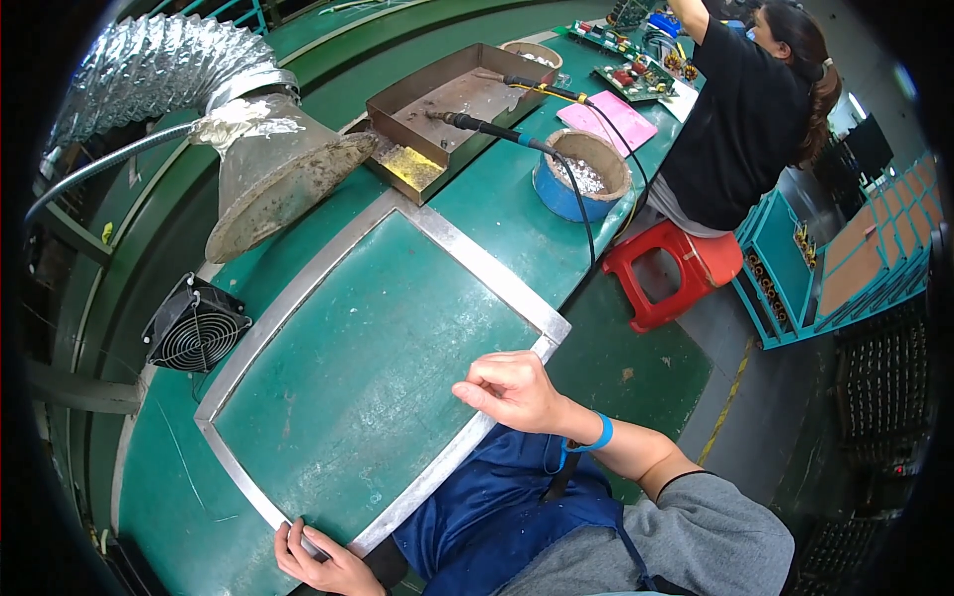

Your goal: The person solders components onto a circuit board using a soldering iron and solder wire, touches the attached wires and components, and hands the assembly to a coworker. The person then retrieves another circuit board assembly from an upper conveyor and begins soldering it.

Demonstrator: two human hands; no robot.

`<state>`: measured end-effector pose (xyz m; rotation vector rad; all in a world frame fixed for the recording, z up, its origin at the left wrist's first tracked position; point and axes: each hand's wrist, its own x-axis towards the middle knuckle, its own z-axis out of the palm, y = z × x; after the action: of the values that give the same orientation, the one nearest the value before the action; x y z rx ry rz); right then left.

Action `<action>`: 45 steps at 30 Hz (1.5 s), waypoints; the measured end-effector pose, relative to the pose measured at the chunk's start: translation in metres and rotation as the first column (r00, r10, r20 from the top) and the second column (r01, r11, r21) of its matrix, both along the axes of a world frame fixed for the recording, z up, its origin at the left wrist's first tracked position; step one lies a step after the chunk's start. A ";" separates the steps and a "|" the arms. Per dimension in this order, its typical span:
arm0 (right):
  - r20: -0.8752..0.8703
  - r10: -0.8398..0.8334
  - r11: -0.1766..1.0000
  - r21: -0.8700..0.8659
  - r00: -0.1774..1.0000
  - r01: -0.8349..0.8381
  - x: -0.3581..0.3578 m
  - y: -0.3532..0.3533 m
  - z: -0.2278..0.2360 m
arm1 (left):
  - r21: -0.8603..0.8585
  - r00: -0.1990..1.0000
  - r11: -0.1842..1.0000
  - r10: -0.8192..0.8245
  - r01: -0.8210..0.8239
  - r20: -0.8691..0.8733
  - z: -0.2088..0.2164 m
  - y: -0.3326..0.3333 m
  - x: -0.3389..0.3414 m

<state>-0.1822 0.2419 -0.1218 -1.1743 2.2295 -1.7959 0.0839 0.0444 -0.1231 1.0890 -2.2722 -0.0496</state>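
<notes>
A rectangular silver metal frame (pixel 268 338) lies flat on the green worktop, with bare green surface inside it. At its near left corner, my left hand (pixel 323 564) has its fingers curled over the metal and grips it. My right hand (pixel 517 392) is above the near right side of the frame, fingers curled into a loose fist with the thumb alongside. I see nothing in that fist, and it wears a blue wrist strap (pixel 604 433).
A dusty fume hood (pixel 273 179) on a foil duct and a small black fan (pixel 194 326) stand left. Behind are a metal tray (pixel 407 124), soldering irons (pixel 502 132), a blue-sided pot (pixel 566 194) and circuit boards (pixel 636 79). A co-worker (pixel 750 109) sits on a red stool (pixel 661 268).
</notes>
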 end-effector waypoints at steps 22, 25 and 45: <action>-0.020 -0.081 0.997 0.001 0.997 0.081 0.004 -0.001 -0.008 | -0.020 0.995 1.000 -0.008 0.007 -0.095 -0.007 -0.002 0.005; 0.020 -0.064 0.998 -0.023 0.998 0.064 0.004 -0.002 -0.009 | -0.070 0.993 0.997 -0.030 0.022 -0.110 -0.006 -0.002 0.004; 0.105 -0.011 0.986 -0.165 0.994 0.028 0.004 0.008 -0.011 | -0.151 0.989 0.988 -0.044 0.022 -0.141 -0.011 -0.002 0.005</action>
<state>-0.1787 0.2499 -0.1333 -1.0599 2.0770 -2.0347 0.0891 0.0426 -0.1341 0.9393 -2.1283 0.0275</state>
